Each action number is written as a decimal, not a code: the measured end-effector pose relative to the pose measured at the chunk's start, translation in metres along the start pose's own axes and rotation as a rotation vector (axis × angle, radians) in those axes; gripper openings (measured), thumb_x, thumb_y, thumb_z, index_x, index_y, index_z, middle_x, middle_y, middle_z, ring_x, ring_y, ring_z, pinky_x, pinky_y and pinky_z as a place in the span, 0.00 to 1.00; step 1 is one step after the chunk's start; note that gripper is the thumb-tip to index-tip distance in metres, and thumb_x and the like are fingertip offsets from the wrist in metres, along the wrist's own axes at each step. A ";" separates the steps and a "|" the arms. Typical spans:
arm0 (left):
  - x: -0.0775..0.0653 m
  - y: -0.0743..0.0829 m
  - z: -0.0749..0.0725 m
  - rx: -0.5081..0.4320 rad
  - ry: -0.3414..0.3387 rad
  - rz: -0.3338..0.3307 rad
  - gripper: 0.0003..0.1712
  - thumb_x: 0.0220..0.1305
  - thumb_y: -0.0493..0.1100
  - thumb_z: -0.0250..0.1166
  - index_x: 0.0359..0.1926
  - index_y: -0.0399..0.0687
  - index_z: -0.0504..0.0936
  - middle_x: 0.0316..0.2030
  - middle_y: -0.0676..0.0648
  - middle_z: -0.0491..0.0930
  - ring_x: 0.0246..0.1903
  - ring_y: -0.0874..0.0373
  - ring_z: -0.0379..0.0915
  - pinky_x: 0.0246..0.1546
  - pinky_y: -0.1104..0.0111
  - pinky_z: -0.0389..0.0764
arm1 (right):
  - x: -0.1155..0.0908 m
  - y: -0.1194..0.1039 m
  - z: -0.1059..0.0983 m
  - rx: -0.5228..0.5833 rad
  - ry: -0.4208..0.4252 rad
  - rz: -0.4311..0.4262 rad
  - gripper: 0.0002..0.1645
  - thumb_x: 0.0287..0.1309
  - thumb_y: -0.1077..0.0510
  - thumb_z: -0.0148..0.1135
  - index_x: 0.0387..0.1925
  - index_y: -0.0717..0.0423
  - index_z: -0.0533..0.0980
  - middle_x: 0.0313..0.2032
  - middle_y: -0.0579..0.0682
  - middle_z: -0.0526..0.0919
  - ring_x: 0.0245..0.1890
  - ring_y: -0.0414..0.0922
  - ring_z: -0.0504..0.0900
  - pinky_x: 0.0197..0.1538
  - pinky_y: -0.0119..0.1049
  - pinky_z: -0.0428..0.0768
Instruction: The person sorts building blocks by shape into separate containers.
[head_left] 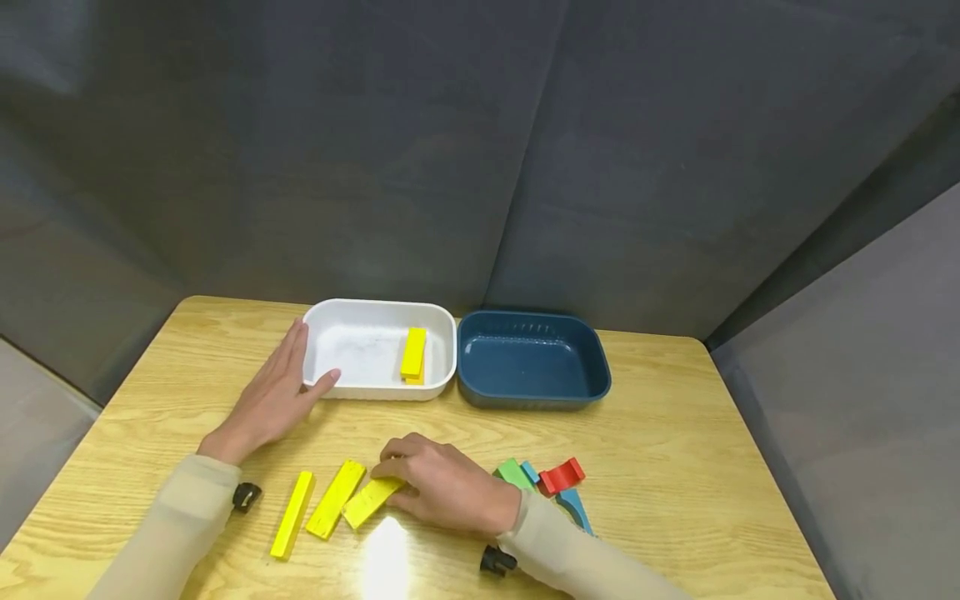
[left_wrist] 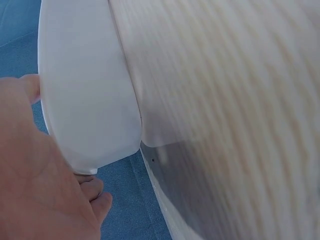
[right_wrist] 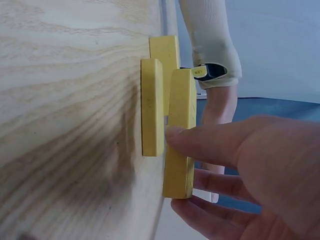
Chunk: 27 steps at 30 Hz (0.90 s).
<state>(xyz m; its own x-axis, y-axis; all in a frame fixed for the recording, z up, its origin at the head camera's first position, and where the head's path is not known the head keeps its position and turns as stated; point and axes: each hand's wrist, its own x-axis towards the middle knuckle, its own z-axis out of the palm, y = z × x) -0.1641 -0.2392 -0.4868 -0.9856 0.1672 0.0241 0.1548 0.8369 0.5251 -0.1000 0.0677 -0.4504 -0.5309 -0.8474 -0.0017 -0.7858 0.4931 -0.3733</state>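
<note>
My left hand point(head_left: 272, 398) rests against the left end of a white plastic bin point(head_left: 375, 392), its fingers extended along the side and the thumb at the front rim. That thumb and some fingertips also show beside the bin wall point(left_wrist: 90, 85) in the left wrist view. Between thumb and fingers, my right hand point(head_left: 450, 487) pinches a yellow rectangular block point(right_wrist: 177, 165). Two more yellow blocks lie to its left, one close by point(head_left: 335, 500) and one farther out point(head_left: 292, 515). Inside the bin, at its right end, a yellow block point(head_left: 413, 352) lies on top of another.
Touching or nearly touching the white bin on its right stands a dark blue bin point(head_left: 532, 400). Beyond my right wrist lie a green block point(head_left: 513, 473), a red curved block point(head_left: 562, 476) and blue pieces point(head_left: 576, 508). A dark curtain point(head_left: 480, 150) hangs behind the wooden table point(head_left: 675, 467).
</note>
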 end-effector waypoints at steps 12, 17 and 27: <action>-0.001 0.000 0.001 -0.004 0.004 0.001 0.60 0.79 0.73 0.48 0.86 0.44 0.27 0.86 0.47 0.21 0.85 0.35 0.30 0.79 0.34 0.45 | 0.005 0.002 -0.021 -0.084 0.077 -0.032 0.21 0.67 0.53 0.76 0.60 0.49 0.87 0.57 0.45 0.84 0.56 0.40 0.82 0.57 0.27 0.83; -0.002 0.001 0.002 0.002 0.005 -0.003 0.60 0.79 0.73 0.49 0.86 0.43 0.28 0.86 0.46 0.22 0.85 0.35 0.31 0.79 0.34 0.46 | 0.005 0.008 -0.033 -0.059 0.112 -0.003 0.22 0.65 0.55 0.78 0.59 0.51 0.87 0.57 0.46 0.84 0.57 0.41 0.82 0.60 0.28 0.82; 0.001 0.001 0.001 0.008 0.009 0.004 0.60 0.80 0.72 0.50 0.86 0.42 0.29 0.86 0.45 0.22 0.84 0.34 0.32 0.79 0.33 0.47 | 0.011 0.023 -0.060 -0.033 0.185 0.028 0.23 0.64 0.57 0.79 0.60 0.51 0.86 0.57 0.48 0.85 0.59 0.46 0.83 0.62 0.36 0.84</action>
<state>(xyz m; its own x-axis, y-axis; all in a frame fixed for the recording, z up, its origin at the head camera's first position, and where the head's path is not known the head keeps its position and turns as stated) -0.1650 -0.2379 -0.4875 -0.9856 0.1659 0.0341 0.1594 0.8404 0.5181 -0.1431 0.0817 -0.4033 -0.5994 -0.7842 0.1604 -0.7785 0.5246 -0.3446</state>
